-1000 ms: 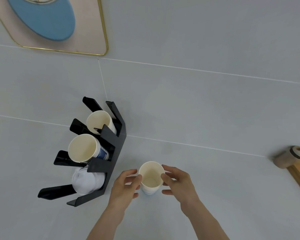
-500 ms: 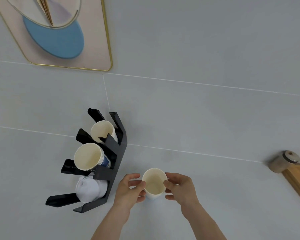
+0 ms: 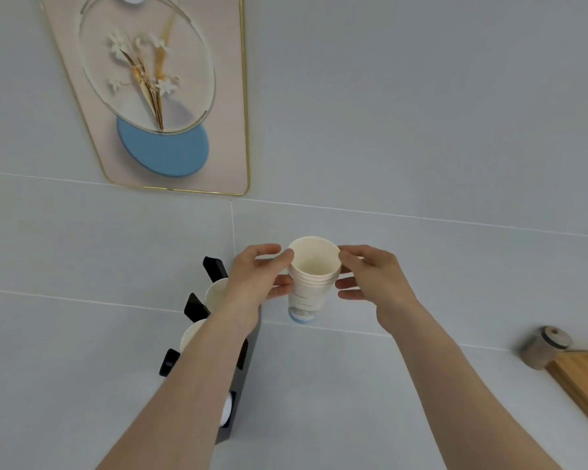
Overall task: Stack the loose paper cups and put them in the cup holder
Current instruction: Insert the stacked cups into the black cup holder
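A stack of white paper cups (image 3: 311,283) with several nested rims and a blue-printed base hangs in the air, mouth toward me. My left hand (image 3: 258,276) grips its left side and my right hand (image 3: 370,276) its right side, fingertips at the rims. The black cup holder (image 3: 197,308) stands below and left of the stack, mostly hidden by my left forearm. Cups lie in its slots: one rim (image 3: 216,293) shows by my left wrist, another (image 3: 190,334) lower down.
A gold-framed picture with a blue disc and dried flowers (image 3: 163,96) hangs on the grey wall at upper left. A round beige object (image 3: 545,346) and a wooden board (image 3: 581,381) lie at the right edge. A white thing (image 3: 227,410) sits in the holder's lowest slot.
Both hands have lifted the cup stack off the grey surface, up and away from me. The camera has tilted up, so the picture shows more and the holder sits lower.
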